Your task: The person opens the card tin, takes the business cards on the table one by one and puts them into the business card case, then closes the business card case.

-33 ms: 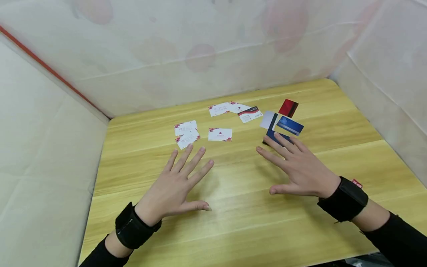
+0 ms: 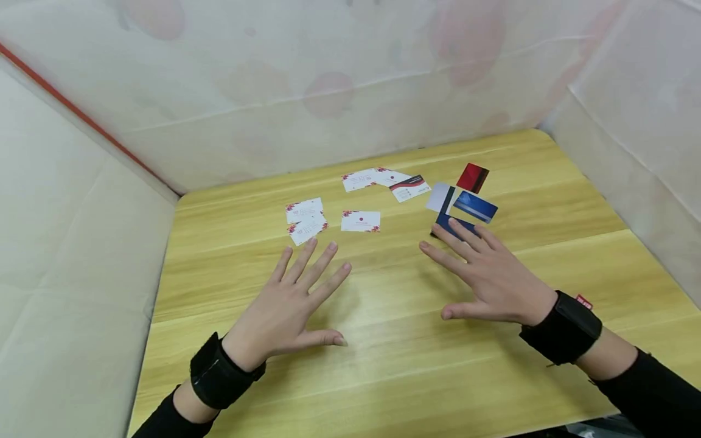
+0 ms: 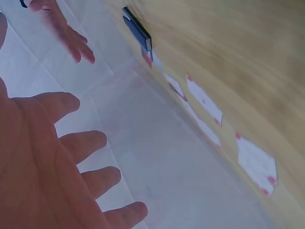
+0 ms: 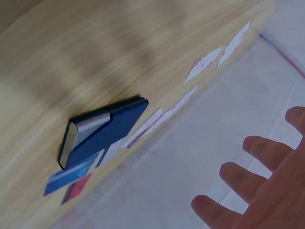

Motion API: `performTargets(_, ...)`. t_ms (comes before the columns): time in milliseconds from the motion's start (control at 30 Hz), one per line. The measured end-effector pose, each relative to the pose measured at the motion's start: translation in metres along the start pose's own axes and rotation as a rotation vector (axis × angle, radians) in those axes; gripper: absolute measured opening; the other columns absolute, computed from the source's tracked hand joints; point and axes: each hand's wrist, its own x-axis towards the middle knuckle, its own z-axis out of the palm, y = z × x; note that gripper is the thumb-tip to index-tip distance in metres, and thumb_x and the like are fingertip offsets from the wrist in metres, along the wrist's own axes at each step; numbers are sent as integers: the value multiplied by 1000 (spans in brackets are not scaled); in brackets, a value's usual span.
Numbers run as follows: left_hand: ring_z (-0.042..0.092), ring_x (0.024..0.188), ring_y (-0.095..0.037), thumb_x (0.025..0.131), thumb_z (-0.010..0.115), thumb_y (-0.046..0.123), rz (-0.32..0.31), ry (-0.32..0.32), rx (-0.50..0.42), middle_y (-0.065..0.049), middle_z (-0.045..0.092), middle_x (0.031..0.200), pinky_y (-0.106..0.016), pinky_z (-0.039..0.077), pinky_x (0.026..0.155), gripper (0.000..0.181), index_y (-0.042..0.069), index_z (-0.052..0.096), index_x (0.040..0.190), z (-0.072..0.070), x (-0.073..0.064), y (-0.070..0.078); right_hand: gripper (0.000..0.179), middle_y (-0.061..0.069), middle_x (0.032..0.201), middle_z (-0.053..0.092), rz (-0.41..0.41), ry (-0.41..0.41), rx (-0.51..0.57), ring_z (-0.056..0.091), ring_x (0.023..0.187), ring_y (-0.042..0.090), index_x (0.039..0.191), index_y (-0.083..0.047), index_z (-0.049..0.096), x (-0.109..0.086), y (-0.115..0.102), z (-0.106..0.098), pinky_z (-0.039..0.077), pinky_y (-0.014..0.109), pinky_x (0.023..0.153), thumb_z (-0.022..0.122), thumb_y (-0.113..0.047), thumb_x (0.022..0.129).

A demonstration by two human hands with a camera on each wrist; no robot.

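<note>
My left hand [image 2: 285, 313] hovers palm down over the table's left half, fingers spread and holding nothing. Just past its fingertips lie two overlapping white cards [image 2: 304, 210] with red floral corners; a single floral card [image 2: 360, 222] lies to their right. My right hand [image 2: 495, 283], also spread and empty, is above the table on the right. Its fingers partly cover a dark blue card case [image 4: 121, 126] with a silvery panel in the head view. Beyond the case are a blue card [image 2: 475, 207], a white card with a dark stripe [image 2: 438, 196] and a red card [image 2: 473, 177].
Farther back, two more floral cards [image 2: 358, 180] overlap, beside a white card with a black and red band [image 2: 411, 190]. The wood-grain table [image 2: 394, 377] meets pale cloth walls [image 2: 263, 121] at the back and sides. Black bands [image 2: 561, 328] circle both wrists.
</note>
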Motion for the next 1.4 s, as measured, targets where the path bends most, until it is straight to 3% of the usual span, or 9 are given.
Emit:
performTargets(233,-4,154,-34,83,39,86,3,6,-2,-6,0,169,-65,13,118,100,25,22,161,2,1,-1,102,13,163,28,-13,28,-3,17,152,37,159,-26,30,2,1,-1,17,60,118,50,-86,78)
performTargets(367,-2,154,-35,85,34,86,-3,16,-11,-7,7,168,-64,17,117,97,25,21,161,4,2,-2,95,13,160,34,12,10,16,26,148,39,158,-26,32,5,5,3,22,60,116,57,-77,82)
performTargets(533,16,153,-34,91,29,80,-11,16,-64,-8,24,165,-61,28,115,89,25,24,160,10,10,-1,72,18,148,50,141,-51,3,44,136,42,146,-17,52,7,29,21,37,61,106,70,-55,87)
performTargets(667,39,143,-32,95,39,73,-18,43,-154,-5,42,156,-55,38,110,78,26,34,157,21,16,4,63,23,143,52,279,-92,-38,50,129,44,139,-11,60,3,50,33,44,62,99,74,-45,88)
performTargets(767,52,133,-26,96,50,64,-14,75,-207,-1,54,147,-49,43,107,69,25,43,153,30,25,8,64,24,143,52,366,-108,-35,52,125,47,140,-11,58,0,60,36,48,61,92,75,-43,87)
performTargets(933,63,119,-18,96,64,45,26,140,-268,0,65,133,-38,50,100,52,19,58,142,42,57,14,72,24,140,54,468,-115,57,56,117,49,146,-11,51,5,74,34,51,62,83,76,-42,86)
performTargets(1133,67,111,-17,96,66,37,5,178,-319,0,69,125,-35,54,94,45,16,63,135,38,78,14,82,22,143,53,595,-136,185,54,122,45,150,-14,44,16,82,36,49,63,87,81,-38,82)
performTargets(1267,66,113,-15,99,61,40,-16,151,-356,1,69,126,-33,53,95,44,17,62,137,34,86,14,81,19,140,56,607,-146,228,53,125,41,146,-12,51,27,80,39,47,62,93,85,-36,77)
performTargets(1400,65,114,-14,101,57,43,-12,91,-380,2,68,127,-33,52,96,44,19,62,137,37,92,17,75,14,135,61,534,-200,268,56,121,34,140,-11,57,37,70,44,46,56,97,87,-37,75)
